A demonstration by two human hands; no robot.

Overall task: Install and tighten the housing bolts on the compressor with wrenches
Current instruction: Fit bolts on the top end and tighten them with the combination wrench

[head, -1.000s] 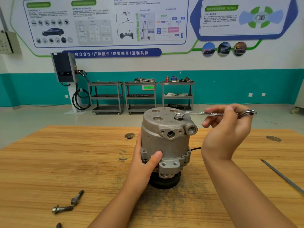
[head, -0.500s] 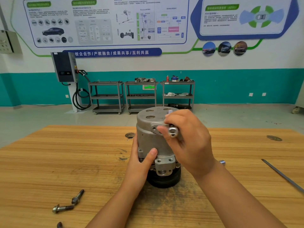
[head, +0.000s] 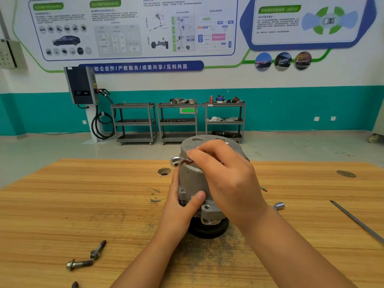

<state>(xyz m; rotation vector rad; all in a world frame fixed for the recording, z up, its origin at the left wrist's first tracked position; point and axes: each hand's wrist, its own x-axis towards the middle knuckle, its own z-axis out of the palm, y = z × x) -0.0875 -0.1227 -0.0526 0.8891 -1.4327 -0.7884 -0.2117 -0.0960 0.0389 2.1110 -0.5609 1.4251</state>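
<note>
Compressor (head: 191, 179) dull grey cylinder; wrench (head: 184, 161) shiny, ring-ended

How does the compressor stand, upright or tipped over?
Upright: the compressor stands on its black pulley on the table, flat end facing up.

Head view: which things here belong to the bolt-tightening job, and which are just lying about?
Job in hand: compressor, gripped by the left hand; wrench, held by the right hand over the compressor's top; loose bolts on the table, near left.

Lying about: socket and thin metal bar on the table's right; carts and wall charger behind.
</note>
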